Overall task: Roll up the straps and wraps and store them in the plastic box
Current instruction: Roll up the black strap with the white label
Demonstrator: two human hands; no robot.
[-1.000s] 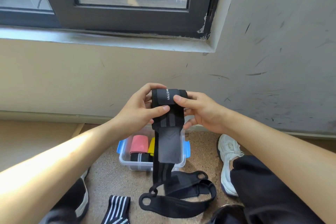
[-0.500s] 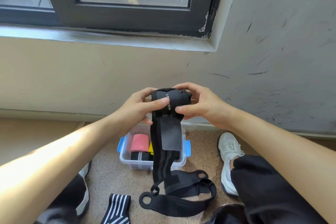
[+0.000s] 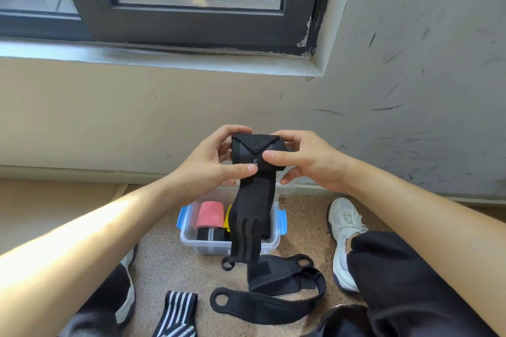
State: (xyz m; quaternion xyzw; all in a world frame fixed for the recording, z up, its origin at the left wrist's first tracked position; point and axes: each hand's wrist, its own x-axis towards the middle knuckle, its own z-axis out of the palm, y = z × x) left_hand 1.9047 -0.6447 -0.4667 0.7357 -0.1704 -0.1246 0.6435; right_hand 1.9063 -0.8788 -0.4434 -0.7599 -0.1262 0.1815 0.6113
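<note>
I hold a black wrist wrap (image 3: 257,153) in mid-air, partly rolled into a thick roll. My left hand (image 3: 210,164) grips the roll's left end and my right hand (image 3: 304,159) grips its right end, both thumbs pressing on the front. The wrap's loose tail (image 3: 247,224) with grey stripes hangs down in front of the clear plastic box (image 3: 202,247) with blue clips. Inside the box lie a pink roll (image 3: 210,215), a yellow roll (image 3: 227,220) and a black roll with a white stripe (image 3: 209,235).
On the speckled floor lie a black strap with round holes (image 3: 268,306) and a black-and-white striped wrap (image 3: 178,312). My white shoe (image 3: 343,238) is to the right of the box, my dark trouser legs at both lower corners. A wall with a window rises behind.
The roll has grown thicker as more of the wrap was wound on. The hanging tail is shorter, its end now lifted off the floor strap.
</note>
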